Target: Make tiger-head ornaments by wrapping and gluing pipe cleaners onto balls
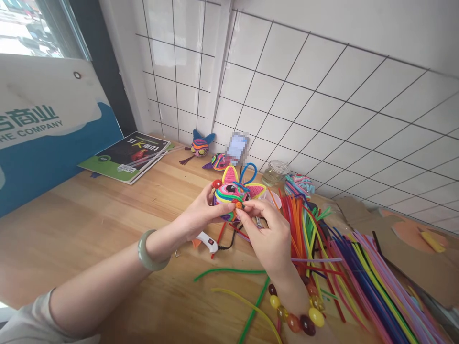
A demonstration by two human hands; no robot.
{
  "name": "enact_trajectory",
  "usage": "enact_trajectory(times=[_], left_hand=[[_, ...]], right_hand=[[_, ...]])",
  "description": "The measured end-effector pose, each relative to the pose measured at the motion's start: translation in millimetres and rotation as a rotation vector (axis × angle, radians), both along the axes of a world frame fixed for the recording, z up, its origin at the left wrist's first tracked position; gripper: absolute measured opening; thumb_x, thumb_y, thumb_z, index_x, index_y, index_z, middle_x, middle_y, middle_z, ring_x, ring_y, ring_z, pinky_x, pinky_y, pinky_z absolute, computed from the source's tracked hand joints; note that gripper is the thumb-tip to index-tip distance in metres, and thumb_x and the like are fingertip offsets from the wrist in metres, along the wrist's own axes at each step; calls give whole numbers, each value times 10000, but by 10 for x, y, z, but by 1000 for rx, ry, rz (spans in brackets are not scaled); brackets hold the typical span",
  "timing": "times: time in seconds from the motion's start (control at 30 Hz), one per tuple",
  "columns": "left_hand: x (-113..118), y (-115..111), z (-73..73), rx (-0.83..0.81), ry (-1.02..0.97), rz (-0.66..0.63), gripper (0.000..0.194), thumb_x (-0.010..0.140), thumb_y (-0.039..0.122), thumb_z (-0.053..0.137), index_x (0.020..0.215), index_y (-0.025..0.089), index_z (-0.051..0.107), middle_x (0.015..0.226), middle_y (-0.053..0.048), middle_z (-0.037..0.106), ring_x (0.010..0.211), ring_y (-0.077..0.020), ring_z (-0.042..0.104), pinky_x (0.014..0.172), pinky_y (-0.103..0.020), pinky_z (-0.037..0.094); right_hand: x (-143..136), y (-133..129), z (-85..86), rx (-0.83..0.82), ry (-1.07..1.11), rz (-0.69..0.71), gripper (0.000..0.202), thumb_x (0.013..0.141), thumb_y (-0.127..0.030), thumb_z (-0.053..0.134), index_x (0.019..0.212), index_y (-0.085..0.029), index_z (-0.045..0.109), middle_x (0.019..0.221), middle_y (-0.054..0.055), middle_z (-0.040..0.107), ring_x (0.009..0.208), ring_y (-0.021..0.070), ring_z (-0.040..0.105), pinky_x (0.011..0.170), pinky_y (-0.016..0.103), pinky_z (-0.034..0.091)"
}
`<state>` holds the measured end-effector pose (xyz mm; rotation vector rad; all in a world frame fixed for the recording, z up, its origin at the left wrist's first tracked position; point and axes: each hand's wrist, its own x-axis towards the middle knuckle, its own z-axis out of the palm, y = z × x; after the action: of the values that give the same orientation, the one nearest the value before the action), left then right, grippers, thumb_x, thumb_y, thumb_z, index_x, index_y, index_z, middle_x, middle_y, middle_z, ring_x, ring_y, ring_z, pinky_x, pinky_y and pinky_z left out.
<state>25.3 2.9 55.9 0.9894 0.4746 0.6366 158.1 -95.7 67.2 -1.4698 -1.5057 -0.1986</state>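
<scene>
Free tabletop [107, 215] left of the left hand [201, 210]
Pipe cleaners [364, 274] crowd the right hand's [268, 231] right; glue gun [208, 242] beneath the left hand.

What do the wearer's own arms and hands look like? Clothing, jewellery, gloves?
No gloves. Left hand: smooth, pale green bangle at the wrist; light grey sleeve further up. Right hand: chunky beaded bracelet in yellow, amber, orange and dark red; no sleeve visible.

From my end I see fuzzy, matt pipe cleaners [376, 282] and an equally fuzzy eared figurine [224, 196]. The wooden tabletop [168, 306] looks smooth, the jade-like bangle [143, 251] polished, the jar [273, 177] glassy.
</scene>
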Motion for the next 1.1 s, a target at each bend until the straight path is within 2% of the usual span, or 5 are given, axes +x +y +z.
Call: enact_trajectory(times=[0.2,0.47,0.6,0.8,1.1], left_hand=[[-13,4,-3,55,-68,-1,469,740,277,827,1141,214,593,1045,-36,711,925,-159,669,815,-277,543],[-19,5,25,95,-110,-17,516,720,246,842,1158,160,583,1117,-95,704,995,-200,662,919,-344,518],[-14,-8,26,104,-100,6,507,720,255,839,1144,156,580,1119,-100,702,1003,-206,660,930,-348,510],[-20,-9,-11,81,-47,-1,505,753,290,811,1174,174,556,1171,-108,678,1035,-228,657,913,-380,521],[-25,-19,-9,133,-18,-3,492,756,311,810,1161,182,562,1184,-101,683,1078,-231,643,942,-371,506]], right_hand=[[3,-19,40,22,-25,70,92,886,-115,656,872,-203,680,827,24,697,749,145,669,711,288,559],[5,-33,56,42,-86,76,112,887,-92,642,890,-198,679,841,36,696,774,150,659,726,297,557],[-4,-37,68,34,-112,88,115,882,-83,640,904,-190,677,862,45,700,799,158,663,750,311,554],[7,-31,88,19,-13,79,103,888,-113,636,939,-194,675,864,39,714,812,160,681,737,286,563],[22,-25,61,55,-134,75,145,893,-75,626,944,-188,700,868,53,700,805,160,668,761,310,565]])
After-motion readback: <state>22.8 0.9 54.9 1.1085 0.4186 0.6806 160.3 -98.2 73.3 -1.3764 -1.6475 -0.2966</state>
